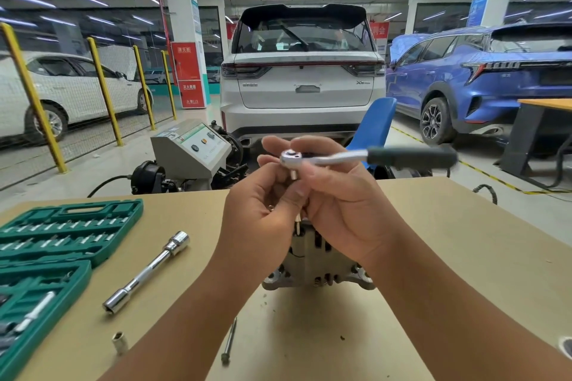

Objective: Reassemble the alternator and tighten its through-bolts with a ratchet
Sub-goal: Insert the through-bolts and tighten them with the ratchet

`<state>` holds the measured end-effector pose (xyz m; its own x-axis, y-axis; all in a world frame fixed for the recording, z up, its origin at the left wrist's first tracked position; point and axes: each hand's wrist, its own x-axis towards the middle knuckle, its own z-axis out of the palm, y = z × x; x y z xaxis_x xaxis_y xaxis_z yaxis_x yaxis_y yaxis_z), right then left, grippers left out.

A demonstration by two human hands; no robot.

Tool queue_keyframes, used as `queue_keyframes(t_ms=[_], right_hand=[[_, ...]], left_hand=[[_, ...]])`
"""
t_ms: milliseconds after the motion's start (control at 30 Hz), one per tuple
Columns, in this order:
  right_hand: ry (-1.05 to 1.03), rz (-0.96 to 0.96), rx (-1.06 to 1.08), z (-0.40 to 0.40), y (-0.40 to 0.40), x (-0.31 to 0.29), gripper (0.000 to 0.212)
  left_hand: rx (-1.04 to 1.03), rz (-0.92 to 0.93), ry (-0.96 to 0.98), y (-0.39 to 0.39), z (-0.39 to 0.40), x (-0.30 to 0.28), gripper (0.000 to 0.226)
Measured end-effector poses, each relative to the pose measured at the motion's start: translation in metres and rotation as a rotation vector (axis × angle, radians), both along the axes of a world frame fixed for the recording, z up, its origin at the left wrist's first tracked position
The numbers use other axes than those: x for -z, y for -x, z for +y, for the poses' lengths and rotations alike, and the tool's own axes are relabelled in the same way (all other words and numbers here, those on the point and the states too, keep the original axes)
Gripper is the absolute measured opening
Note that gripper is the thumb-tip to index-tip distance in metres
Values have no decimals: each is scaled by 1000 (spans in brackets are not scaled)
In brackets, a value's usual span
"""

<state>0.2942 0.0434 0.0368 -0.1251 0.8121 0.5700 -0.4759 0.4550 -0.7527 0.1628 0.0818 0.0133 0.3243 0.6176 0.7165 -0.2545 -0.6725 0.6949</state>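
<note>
Both hands, left hand [263, 210] and right hand [340, 201], grip the ratchet [356, 158] at mid-frame above the alternator [312, 260], fingers curled round its head.

Center frame: both hands raised over alternator [312, 260], which sits on tan table [448, 241]. Right hand [343, 195] grips ratchet [368, 158] near its head, black handle pointing to frame right. Left hand [263, 204] pinches small socket [294, 176] under ratchet head. Left of frame: green socket case [58, 244], chrome tube wrench [147, 272]. Bottom center: loose through-bolt [229, 340], w/ a loose socket [119, 342] to its left.
</note>
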Motion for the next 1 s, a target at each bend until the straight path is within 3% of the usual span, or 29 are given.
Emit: queue_keyframes(t_ms=[233, 433, 600, 800, 1000], right_hand=[[181, 215, -48, 5, 3, -2, 38], [27, 79, -36, 1, 3, -1, 21], [223, 261, -33, 9, 0, -2, 38], [50, 128, -53, 3, 0, -1, 20], [177, 249, -24, 8, 1, -1, 29]], left_hand=[[-87, -2, 31, -3, 1, 0, 11], [-74, -14, 7, -3, 0, -3, 8], [-70, -20, 37, -4, 1, 1, 15], [-42, -25, 52, -2, 3, 0, 23], [-21, -2, 64, 0, 1, 0, 20]])
